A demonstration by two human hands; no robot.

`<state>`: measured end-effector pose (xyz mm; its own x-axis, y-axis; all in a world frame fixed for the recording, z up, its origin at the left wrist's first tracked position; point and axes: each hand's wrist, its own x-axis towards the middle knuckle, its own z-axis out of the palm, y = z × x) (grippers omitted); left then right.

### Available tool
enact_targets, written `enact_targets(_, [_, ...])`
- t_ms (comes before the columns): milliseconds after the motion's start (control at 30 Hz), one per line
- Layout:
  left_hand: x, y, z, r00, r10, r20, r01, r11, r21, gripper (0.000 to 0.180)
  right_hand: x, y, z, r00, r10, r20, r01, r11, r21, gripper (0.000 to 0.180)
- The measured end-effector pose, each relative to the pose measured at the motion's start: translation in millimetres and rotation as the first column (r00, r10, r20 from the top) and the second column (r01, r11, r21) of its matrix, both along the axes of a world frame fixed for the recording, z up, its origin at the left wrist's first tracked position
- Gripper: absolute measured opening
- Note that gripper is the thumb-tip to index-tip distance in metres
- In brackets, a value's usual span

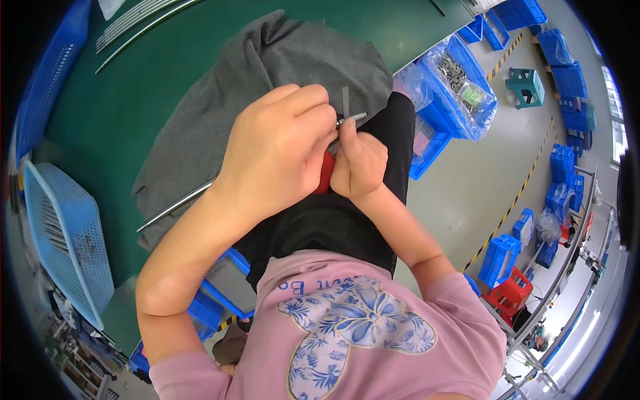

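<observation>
My left hand (280,150) is closed around a thin metal rod (175,207) that runs from the lower left up under my fingers, its tip (353,119) poking out beside them. My right hand (359,163) is pressed against the left and grips a red-handled tool (325,175), mostly hidden between the two hands. A short grey strip (345,100) sticks up just above the fingers. Both hands work over a grey cloth (267,73) lying on the green table (133,100), above my lap.
A light blue mesh basket (67,240) stands at the left table edge. Long metal rods (133,23) lie at the table's far side. Blue bins with bagged parts (460,83) sit on the floor to the right; more blue crates (500,257) and a red one (510,293) lie further off.
</observation>
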<state>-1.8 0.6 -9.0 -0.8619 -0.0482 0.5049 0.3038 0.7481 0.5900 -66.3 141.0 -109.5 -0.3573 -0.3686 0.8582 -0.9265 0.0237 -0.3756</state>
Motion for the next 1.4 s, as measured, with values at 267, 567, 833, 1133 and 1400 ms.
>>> enact_targets(267, [1,2,-2,1.000,0.001,0.022,-0.001,1.000,0.017,0.017,-3,6,0,1.000,0.000,-0.022,0.002,0.998,0.071,0.046])
enact_targets(567, [2,2,0,1.000,-0.008,0.020,0.008,1.000,0.025,0.018,1,3,-1,1.000,-0.002,-0.014,0.002,0.999,0.043,0.045])
enact_targets(833, [0,0,0,1.000,0.027,0.000,-0.027,0.999,0.022,0.019,-8,-5,1,0.999,0.048,-0.023,-0.048,0.999,0.023,0.046])
enact_targets(1133, [0,0,3,1.000,0.020,0.011,-0.020,0.999,0.027,0.018,-3,-2,0,1.000,0.022,0.008,-0.022,0.999,0.039,0.048])
enact_targets(1400, [2,1,1,1.000,0.021,0.004,-0.021,0.999,0.034,0.020,-6,-5,2,0.999,0.033,-0.027,-0.033,0.999,0.007,0.046])
